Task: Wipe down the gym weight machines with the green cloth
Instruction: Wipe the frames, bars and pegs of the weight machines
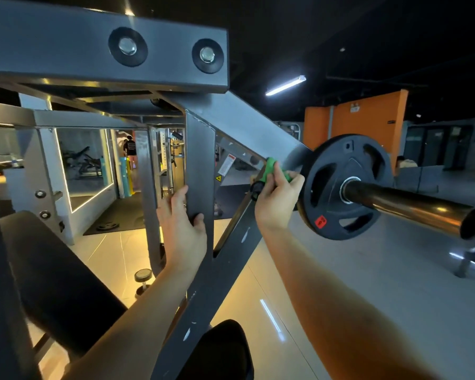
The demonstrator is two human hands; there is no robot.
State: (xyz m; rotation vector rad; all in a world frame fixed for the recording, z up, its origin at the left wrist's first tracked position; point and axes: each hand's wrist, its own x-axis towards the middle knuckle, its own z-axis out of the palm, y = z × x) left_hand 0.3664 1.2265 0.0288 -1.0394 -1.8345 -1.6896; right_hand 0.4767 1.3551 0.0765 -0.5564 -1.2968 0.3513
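We log the right hand [276,200]: fingers curled round the green cloth [271,167], holding it against the lower end of the slanted frame arm [247,127]. The weight plate [351,165] sits just beyond the fingertips. The left hand [181,226] grips the upright post [200,165], thumb in front, fingers wrapped behind.

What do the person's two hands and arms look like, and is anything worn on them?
The left hand and the right hand are bare, with no gloves. Both forearms are uncovered up to the bottom edge of the picture: no sleeve, watch or wristband shows. No ring is visible.
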